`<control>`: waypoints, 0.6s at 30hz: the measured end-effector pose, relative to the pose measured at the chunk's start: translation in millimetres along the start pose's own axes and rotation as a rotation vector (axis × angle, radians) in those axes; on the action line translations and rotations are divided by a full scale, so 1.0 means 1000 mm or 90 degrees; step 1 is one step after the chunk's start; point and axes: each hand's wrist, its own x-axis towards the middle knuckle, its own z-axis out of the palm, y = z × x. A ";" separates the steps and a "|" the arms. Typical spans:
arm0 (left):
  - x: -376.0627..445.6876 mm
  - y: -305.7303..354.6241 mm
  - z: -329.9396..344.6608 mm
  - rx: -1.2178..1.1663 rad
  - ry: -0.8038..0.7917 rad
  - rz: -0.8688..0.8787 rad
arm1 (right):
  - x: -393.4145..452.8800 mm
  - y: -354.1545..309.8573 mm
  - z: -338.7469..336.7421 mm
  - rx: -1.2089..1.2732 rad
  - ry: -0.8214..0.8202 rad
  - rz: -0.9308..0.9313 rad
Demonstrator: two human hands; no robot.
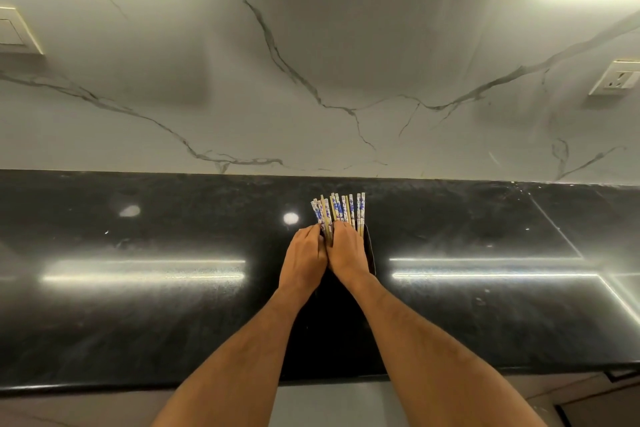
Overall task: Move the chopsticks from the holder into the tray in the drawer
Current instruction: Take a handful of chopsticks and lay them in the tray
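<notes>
Several wooden chopsticks (341, 211) with blue-and-white patterned tops stand bunched in a dark holder (370, 250) on the black countertop. My left hand (304, 258) and my right hand (346, 253) sit side by side in front of the bunch, fingers curled around the sticks just above the holder's rim. The hands hide most of the holder; only its right wall shows. No drawer or tray is in view.
The glossy black countertop (138, 305) runs left to right, backed by a white marble wall (311, 62). A switch plate (14, 31) sits on the wall at left and a socket (616, 78) at right. The counter's front edge runs below my forearms.
</notes>
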 end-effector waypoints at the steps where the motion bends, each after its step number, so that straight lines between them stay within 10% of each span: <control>1: -0.001 0.000 0.000 0.003 0.006 0.004 | 0.000 -0.001 0.000 0.003 -0.003 0.005; 18: -0.002 0.013 -0.011 0.047 0.029 0.032 | 0.005 -0.006 -0.010 0.084 0.044 0.136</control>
